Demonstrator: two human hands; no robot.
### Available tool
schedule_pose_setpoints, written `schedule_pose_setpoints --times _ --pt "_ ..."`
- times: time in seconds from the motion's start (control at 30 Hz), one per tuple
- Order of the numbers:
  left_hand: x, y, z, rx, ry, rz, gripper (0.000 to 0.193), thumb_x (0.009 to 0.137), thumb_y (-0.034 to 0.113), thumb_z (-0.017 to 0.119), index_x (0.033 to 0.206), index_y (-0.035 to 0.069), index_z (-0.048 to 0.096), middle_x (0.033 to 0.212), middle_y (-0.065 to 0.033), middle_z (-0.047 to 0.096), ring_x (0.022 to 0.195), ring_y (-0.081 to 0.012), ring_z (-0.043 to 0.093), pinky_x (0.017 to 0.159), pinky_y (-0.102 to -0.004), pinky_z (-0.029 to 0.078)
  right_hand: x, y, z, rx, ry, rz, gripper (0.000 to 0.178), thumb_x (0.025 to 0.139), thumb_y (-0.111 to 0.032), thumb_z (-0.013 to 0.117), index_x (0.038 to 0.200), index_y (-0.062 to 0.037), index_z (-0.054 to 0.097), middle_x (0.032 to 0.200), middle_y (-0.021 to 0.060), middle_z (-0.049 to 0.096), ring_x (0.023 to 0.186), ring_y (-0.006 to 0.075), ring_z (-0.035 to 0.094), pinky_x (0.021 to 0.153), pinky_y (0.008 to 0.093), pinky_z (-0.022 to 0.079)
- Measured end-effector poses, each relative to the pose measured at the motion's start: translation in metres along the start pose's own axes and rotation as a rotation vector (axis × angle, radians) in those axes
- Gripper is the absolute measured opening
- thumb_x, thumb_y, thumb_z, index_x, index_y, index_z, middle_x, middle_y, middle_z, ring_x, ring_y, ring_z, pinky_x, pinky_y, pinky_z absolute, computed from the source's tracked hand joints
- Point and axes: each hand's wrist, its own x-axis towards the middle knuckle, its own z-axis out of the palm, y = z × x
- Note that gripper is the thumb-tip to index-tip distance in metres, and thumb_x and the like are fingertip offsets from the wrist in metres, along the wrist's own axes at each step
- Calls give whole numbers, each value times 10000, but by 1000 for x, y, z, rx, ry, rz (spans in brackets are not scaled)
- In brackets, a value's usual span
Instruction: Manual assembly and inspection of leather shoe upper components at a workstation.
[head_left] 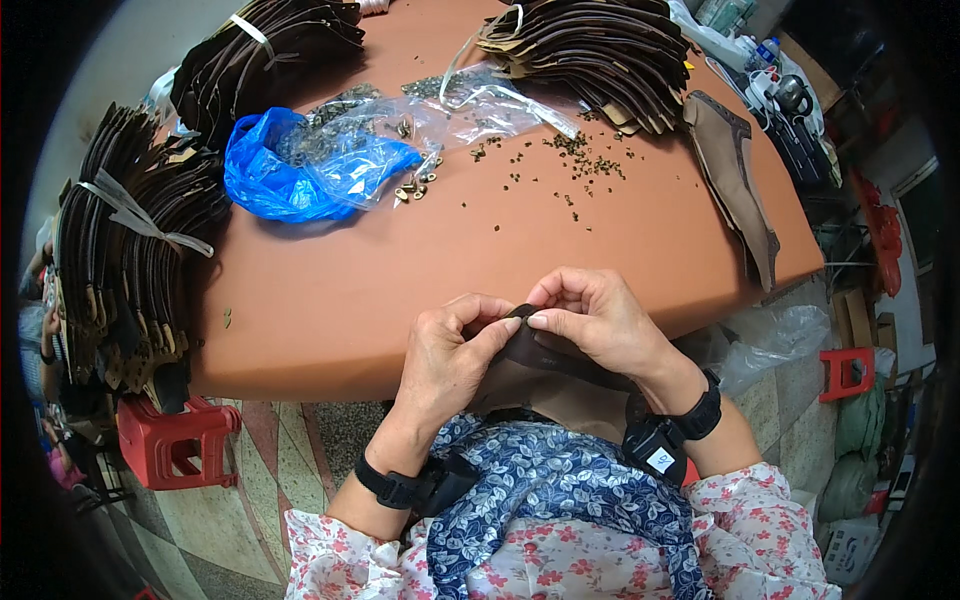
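Left hand (447,350) and right hand (603,318) both pinch the upper edge of one brown piece (535,352) before the table (400,250), apparently unfinished, fingertips obscuring any fitting; fittings (592,162) lie loose, bundles (590,60) tied.

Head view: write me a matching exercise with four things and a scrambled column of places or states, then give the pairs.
Things
1. Nearest dark-banded brown panel
2. Blue plastic bag
3. Left red plastic stool
4. Tiny brassy fittings

Places or states
A. Standing on the tiled floor
B. Scattered loose on the orange-brown tabletop
C. Pinched by the left hand and right hand
D. Crumpled, toward the tabletop's left side

Pairs: 1-C, 2-D, 3-A, 4-B
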Motion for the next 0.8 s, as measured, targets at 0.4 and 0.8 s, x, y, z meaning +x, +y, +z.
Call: schedule_pose_setpoints --times 0.4,0.8 --pt "2 1 1 36 -8 -11 146 850 56 648 933 -60 677 757 -75 685 693 -86 623 619 -235 503 -10 10 22 -849 366 -684 211 724 7 680 923 -29 619 881 97 575 842 300 595 714 383 494" --pt "1 3 1 116 -11 -5 172 870 98 630 935 -57 668 777 -85 680 709 -108 631 632 -255 501 -9 17 26 -946 431 -784 126 715 -17 690 805 -22 602 833 95 572 775 275 571 689 371 466"
